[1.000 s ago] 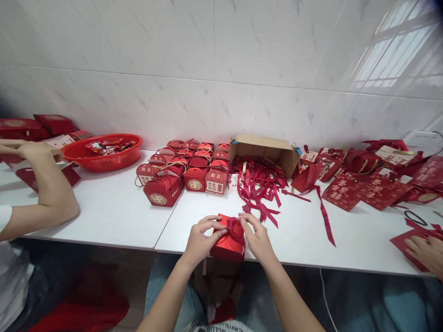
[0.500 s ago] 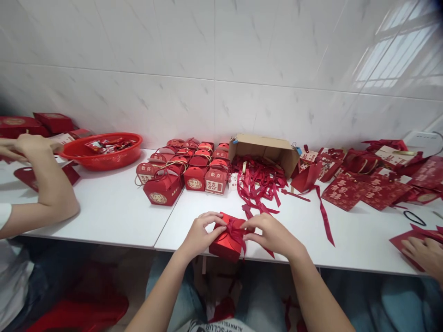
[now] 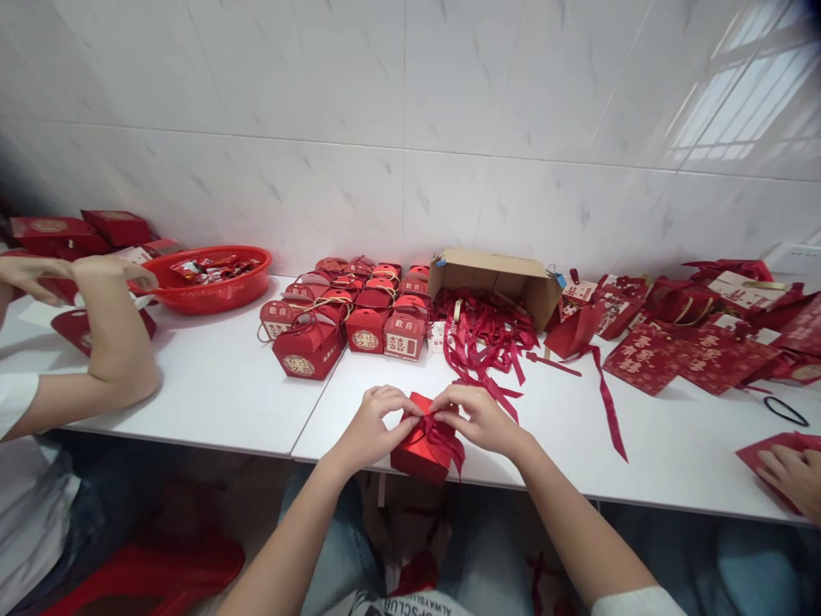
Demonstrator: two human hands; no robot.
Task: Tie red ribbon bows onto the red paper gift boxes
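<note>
A small red gift box point(image 3: 416, 455) sits at the table's front edge before me, with a dark red ribbon point(image 3: 442, 438) across its top. On its left, my left hand point(image 3: 378, 423) pinches the ribbon near the knot between thumb and fingers. My right hand point(image 3: 478, 417) comes from the other side, thumb and fingertips closed on the ribbon close to the left fingertips. Loose ribbon hangs over the box's right side. The exact shape of the knot is partly hidden by my fingers.
Finished-looking red boxes point(image 3: 308, 346) stand in rows behind. A cardboard box point(image 3: 497, 265) spills red ribbons point(image 3: 487, 342). Red bags point(image 3: 645, 355) lie right. Left are a red basket point(image 3: 211, 295) of sweets and a co-worker's arm point(image 3: 119, 342); another person's hand point(image 3: 792, 475) is far right.
My right hand has moved left, from the box's right side to the knot beside my left fingertips. My left hand stays on the ribbon. The view has shifted slightly.
</note>
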